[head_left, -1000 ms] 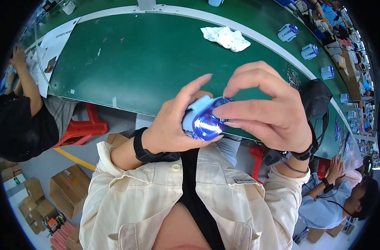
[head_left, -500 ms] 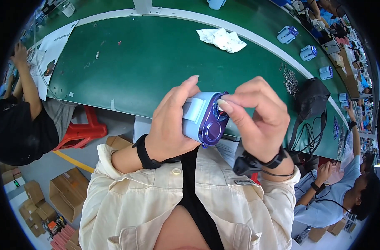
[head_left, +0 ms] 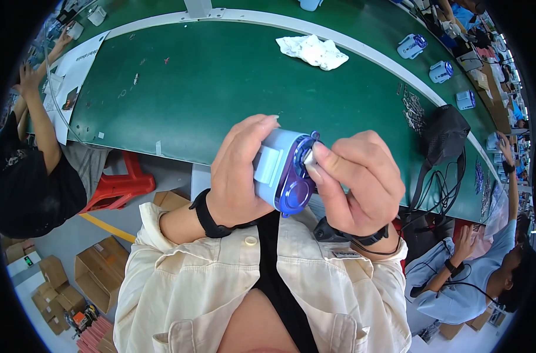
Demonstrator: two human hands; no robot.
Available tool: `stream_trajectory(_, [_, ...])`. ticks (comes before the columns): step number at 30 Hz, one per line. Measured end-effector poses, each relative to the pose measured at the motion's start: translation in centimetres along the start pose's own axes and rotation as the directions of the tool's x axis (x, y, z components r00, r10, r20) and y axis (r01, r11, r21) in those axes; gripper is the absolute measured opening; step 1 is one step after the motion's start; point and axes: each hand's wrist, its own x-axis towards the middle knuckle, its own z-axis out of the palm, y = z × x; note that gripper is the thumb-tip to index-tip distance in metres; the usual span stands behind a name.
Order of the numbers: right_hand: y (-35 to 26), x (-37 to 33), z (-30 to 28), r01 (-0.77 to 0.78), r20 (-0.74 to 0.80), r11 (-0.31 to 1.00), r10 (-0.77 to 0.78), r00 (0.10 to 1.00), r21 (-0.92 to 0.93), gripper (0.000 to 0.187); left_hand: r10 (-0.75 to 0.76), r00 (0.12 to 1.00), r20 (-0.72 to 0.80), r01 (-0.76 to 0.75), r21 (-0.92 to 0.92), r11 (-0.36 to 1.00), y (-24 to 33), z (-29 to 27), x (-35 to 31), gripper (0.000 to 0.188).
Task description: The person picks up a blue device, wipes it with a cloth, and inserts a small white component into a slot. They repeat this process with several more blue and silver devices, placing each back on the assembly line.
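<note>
My left hand (head_left: 240, 170) is wrapped around a light-blue plastic device (head_left: 271, 167) with a glossy purple front, held up in front of my chest. Two round shapes sit on that front: a recess at the top and a disc below. Thumb and fingers of my right hand (head_left: 362, 179) pinch a small whitish, flat piece (head_left: 308, 157) at the edge of the upper recess. Most of this piece is covered by the fingertips, so its kind does not show.
A crumpled white cloth (head_left: 313, 52) lies on the green table (head_left: 203, 88). To the right are a black bag (head_left: 445, 134) with cords and a heap of small metal parts (head_left: 414, 112). Several similar blue devices (head_left: 441, 72) stand beyond the white rail. People work at both sides.
The device has turned slightly in my left hand. My right hand has drawn a little lower, and the whitish piece shows more between its fingertips. At the right, a co-worker's raised arm has shifted.
</note>
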Motion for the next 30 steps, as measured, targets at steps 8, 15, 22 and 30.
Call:
stream_trajectory(8, [-0.9, 1.4, -1.7, 0.13, 0.164, 0.98, -0.105, 0.981, -0.15, 0.033, 0.093, 0.996, 0.016, -0.094, 0.016, 0.995, -0.2, -0.5, 0.6, 0.083])
stream_trajectory(15, [-0.7, 1.9, -2.0, 0.217, 0.209, 0.961, -0.18, 0.961, -0.169, 0.034, 0.129, 0.986, -0.106, -0.127, 0.03, 0.991, -0.4, 0.4, 0.4, 0.075])
stream_trajectory(22, [-0.9, 1.5, -1.6, 0.163, 0.259, 0.972, -0.115, 0.959, -0.172, 0.033, 0.09, 0.991, -0.102, -0.081, 0.085, 0.993, -0.3, 0.5, 0.1, 0.074])
stream_trajectory(30, [-1.4, -0.9, 0.8, -0.101, 0.109, 0.985, 0.117, 0.987, -0.141, 0.039, -0.035, 0.995, -0.097, 0.037, 0.021, 0.999, -0.2, 0.9, -0.1, 0.073])
